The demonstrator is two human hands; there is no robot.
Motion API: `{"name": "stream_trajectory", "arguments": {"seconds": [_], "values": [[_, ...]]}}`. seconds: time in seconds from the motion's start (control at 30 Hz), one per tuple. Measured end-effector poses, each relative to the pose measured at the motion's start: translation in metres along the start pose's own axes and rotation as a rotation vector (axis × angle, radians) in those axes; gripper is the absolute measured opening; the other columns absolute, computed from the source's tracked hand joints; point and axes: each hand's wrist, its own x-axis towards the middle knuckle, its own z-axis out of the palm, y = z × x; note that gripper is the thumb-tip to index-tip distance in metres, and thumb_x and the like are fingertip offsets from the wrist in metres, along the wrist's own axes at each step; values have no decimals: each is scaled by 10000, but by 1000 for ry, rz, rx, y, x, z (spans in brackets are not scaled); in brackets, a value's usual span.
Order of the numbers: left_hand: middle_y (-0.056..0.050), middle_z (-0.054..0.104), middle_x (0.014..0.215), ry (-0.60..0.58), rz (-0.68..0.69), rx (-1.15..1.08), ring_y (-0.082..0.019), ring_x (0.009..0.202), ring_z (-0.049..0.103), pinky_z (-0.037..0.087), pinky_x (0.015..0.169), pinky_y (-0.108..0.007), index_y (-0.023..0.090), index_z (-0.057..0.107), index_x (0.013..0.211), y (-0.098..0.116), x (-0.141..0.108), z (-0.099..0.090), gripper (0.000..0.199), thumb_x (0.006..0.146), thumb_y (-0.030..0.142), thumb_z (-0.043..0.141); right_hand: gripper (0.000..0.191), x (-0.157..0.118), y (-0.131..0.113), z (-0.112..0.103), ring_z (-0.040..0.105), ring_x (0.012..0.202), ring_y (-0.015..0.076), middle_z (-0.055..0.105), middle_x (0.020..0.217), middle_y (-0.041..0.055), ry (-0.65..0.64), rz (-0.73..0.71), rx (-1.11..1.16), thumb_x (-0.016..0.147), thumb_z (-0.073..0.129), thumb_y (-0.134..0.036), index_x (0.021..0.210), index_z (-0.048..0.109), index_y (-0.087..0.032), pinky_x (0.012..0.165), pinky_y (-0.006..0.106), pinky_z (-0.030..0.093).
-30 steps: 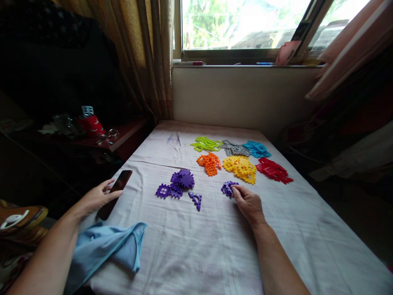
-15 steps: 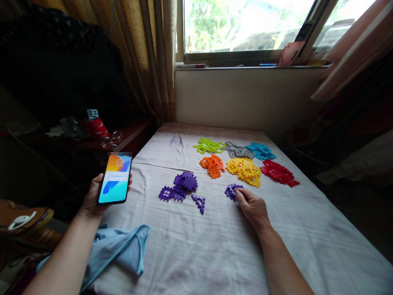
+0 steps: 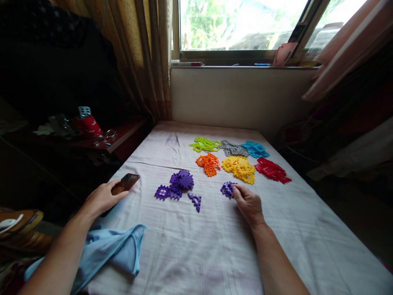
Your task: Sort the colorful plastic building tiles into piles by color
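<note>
My left hand [image 3: 102, 198] is closed around a smartphone [image 3: 126, 183], its dark back turned up, low over the sheet at the left. At the middle right, my right hand [image 3: 248, 200] pinches purple interlocking plastic pieces [image 3: 227, 189] by their right edge; how many it holds I cannot tell. Between the hands lies a purple pile [image 3: 182, 180] of notched pieces, with a purple triangular piece [image 3: 195, 201] apart from it. Beyond are orange pieces [image 3: 209, 164] and yellow pieces [image 3: 241, 169].
Red [image 3: 272, 170], blue [image 3: 255, 149], grey [image 3: 234, 148] and lime-green pieces [image 3: 205, 144] lie in piles farther back on the sheet [image 3: 184, 246]. A light blue cloth [image 3: 119, 250] is near my left forearm. A dark side table [image 3: 129, 135] stands at the left.
My left hand has turned the phone over, from lit screen facing me to back up, and lowered it toward the sheet. My right hand keeps its pinch on the purple pieces.
</note>
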Motion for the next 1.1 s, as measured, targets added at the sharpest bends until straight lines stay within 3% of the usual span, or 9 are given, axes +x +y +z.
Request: {"name": "stream_trajectory", "arguments": {"seconds": [0.1, 0.27, 0.43, 0.57, 0.7, 0.87, 0.97, 1.07, 1.1], "values": [[-225, 626, 1286, -1, -2, 218, -419, 1169, 597, 485, 960, -488, 129, 579, 1341, 1, -6, 15, 804, 708, 625, 577, 423, 0, 0, 0, 747, 763, 241, 793, 882, 62, -7, 2, 3, 839, 498, -557, 907, 773, -243, 754, 340, 585], [-172, 632, 1288, 18, 90, 139, -361, 1185, 588, 460, 1012, -400, 156, 657, 1222, -5, -20, 14, 713, 680, 610, 561, 432, -1, 1, 1, 747, 730, 240, 792, 849, 58, -14, 0, 14, 841, 495, -568, 911, 769, -241, 721, 340, 587], [-55, 727, 975, -310, 174, -152, -301, 943, 668, 531, 799, -319, 269, 759, 924, -7, -55, -12, 524, 556, 640, 721, 420, -1, -1, 1, 745, 732, 240, 791, 837, 59, -32, 1, 2, 835, 489, -547, 910, 768, -243, 720, 342, 581], [-23, 720, 867, -500, 261, -104, -263, 879, 649, 499, 775, -297, 265, 748, 787, 3, -76, -18, 309, 585, 499, 740, 414, -2, -3, 2, 744, 730, 241, 786, 808, 58, -49, 0, -4, 832, 486, -538, 914, 763, -241, 713, 339, 574], [-30, 668, 730, -558, 298, -68, -229, 736, 599, 453, 676, -294, 221, 677, 679, 16, -77, -21, 315, 714, 526, 607, 405, -3, -5, 2, 738, 707, 236, 781, 774, 51, -56, -2, 4, 830, 484, -525, 910, 763, -242, 699, 334, 570], [-18, 696, 833, -560, 285, 80, -249, 814, 613, 440, 705, -297, 252, 695, 775, 30, -87, -12, 261, 576, 420, 713, 406, -2, -4, 1, 737, 718, 236, 784, 811, 56, -55, 2, -3, 823, 484, -519, 907, 763, -236, 712, 337, 570], [-17, 643, 715, -578, 302, 116, -221, 730, 582, 422, 654, -288, 225, 616, 634, 35, -80, -9, 203, 631, 428, 621, 414, -2, -3, 2, 736, 711, 238, 780, 793, 62, -64, 5, -7, 820, 481, -519, 908, 763, -228, 707, 337, 564], [-12, 617, 698, -539, 311, -113, -201, 710, 575, 453, 640, -272, 211, 609, 665, 35, -48, -21, 376, 671, 585, 572, 406, -3, -3, 3, 722, 662, 224, 764, 718, 47, -66, -7, -9, 822, 483, -518, 897, 759, -230, 672, 319, 554], [-9, 623, 711, -458, 286, -193, -202, 718, 582, 465, 636, -271, 210, 632, 722, 33, -32, -27, 434, 665, 635, 566, 403, -3, -4, 4, 717, 650, 220, 758, 700, 42, -65, -10, -9, 822, 485, -518, 892, 758, -230, 659, 314, 550]]}}
